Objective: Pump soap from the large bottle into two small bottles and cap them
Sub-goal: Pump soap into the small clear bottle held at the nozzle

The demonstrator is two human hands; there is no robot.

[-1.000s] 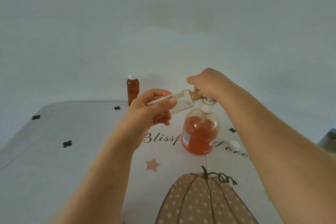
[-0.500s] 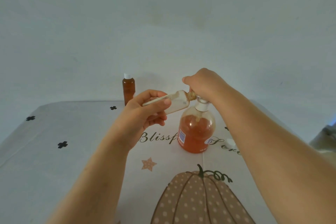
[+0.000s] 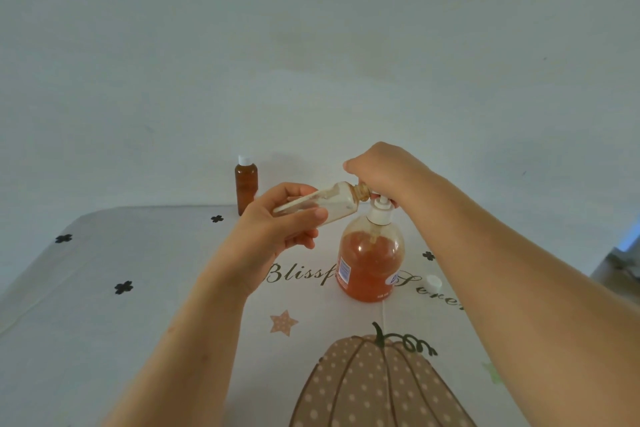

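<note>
Fingers of the left hand grip the tilted small bottle, its neck at the large bottle's pump. The right hand has its fingers curled over that pump. On the counter, a loose cap lies at the large bottle's 3 o'clock, and a capped full bottle stands at its 10 o'clock.

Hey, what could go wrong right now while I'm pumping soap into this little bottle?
The small bottle lies almost flat in the left hand, so soap may miss its narrow neck or run back out onto the tablecloth. Only the right hand on the pump steadies the large bottle; an off-centre press might tip it.
</note>
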